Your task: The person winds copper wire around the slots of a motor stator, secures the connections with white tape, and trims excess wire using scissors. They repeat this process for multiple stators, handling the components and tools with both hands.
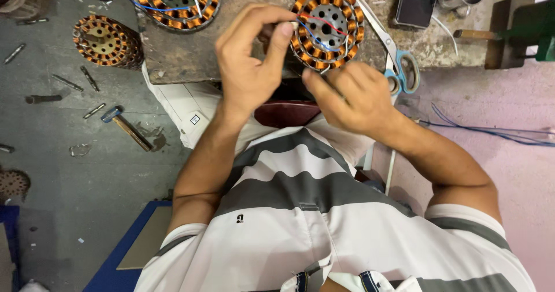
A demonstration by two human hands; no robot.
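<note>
We get one view only, head-worn, looking steeply down past our own chest at close range; the workbench (191, 66) edge sits at the top of frame, the floor (69, 170) drops away left. No second view to overlap.

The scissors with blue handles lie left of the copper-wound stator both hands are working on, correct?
Not quite: in the head view the scissors lie right of the stator, beside the right hand. Both hands, including the left hand, do work on it.
</note>
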